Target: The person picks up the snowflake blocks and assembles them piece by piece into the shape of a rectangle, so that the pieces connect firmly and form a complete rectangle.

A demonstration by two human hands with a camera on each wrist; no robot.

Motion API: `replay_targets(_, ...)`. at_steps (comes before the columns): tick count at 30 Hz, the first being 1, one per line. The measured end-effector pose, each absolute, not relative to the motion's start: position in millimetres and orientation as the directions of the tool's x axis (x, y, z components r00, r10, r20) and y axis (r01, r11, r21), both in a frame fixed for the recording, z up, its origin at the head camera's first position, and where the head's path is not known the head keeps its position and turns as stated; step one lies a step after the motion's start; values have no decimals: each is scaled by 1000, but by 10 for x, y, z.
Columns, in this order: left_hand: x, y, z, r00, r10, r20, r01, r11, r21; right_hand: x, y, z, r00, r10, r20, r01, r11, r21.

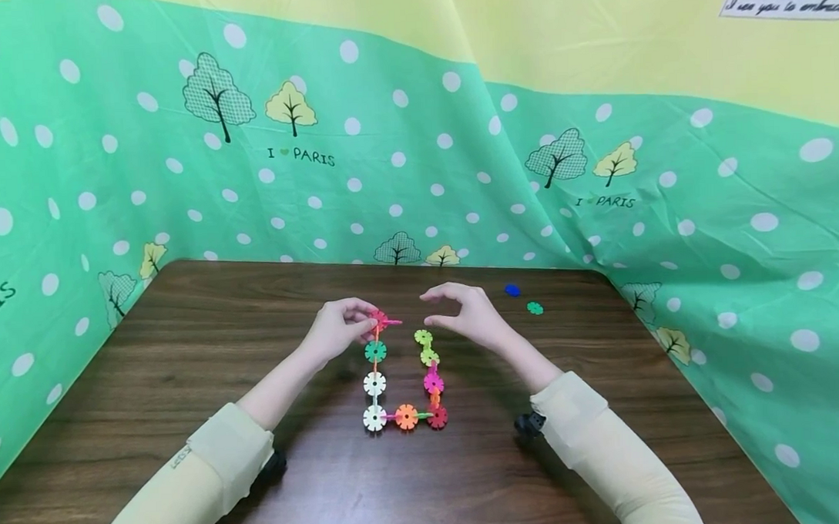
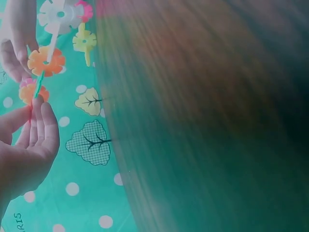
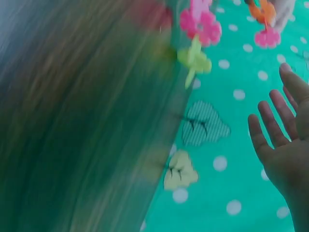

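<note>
My left hand (image 1: 335,330) pinches a red snowflake disc (image 1: 379,320) at the far left end of a U-shaped chain of notched plastic discs. A pink disc seen edge-on (image 1: 394,322) sticks out rightward from it. Below the hand run a green disc (image 1: 375,351), white discs (image 1: 374,384), an orange disc (image 1: 406,417) and a dark red disc (image 1: 437,416). A magenta disc (image 1: 434,382) and yellow-green discs (image 1: 424,337) form the right side. My right hand (image 1: 466,314) hovers just above that side, thumb and fingers apart, holding nothing. In the right wrist view its fingers (image 3: 270,121) are spread.
A blue disc (image 1: 513,290) and a loose green disc (image 1: 535,308) lie on the brown wooden table (image 1: 295,467), right of the right hand. A green dotted cloth (image 1: 403,178) hangs behind the table and along its sides.
</note>
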State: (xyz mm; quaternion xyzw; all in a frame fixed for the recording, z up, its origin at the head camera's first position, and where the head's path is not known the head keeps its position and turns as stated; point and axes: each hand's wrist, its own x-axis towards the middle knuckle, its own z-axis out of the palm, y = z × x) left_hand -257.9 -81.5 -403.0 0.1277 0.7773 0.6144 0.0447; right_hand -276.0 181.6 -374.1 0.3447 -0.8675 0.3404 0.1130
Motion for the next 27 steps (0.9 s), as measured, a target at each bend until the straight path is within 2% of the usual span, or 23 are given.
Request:
replay_targets(6,-2582,-845,-4041,-961,265,82,138,200,970,-2777,2148,-3666,-754,-541,373,-656,591,-470)
replay_targets(11,-2581,-855,-4016,-962,263,74,130,202,971,-2841,2464,-3652,-760,-528,380,-650,631,-424)
replay_targets(20,-2567,-865,-4002,-964,257,61,124,237,964,-2902,2957,-3695,-836,-434,336,-544,732,-409)
replay_targets(27,-2568,-875,-3973,-969,246,40,103,252,962,-2957,3281,-3790,-896,-361,257,-442,778,-447)
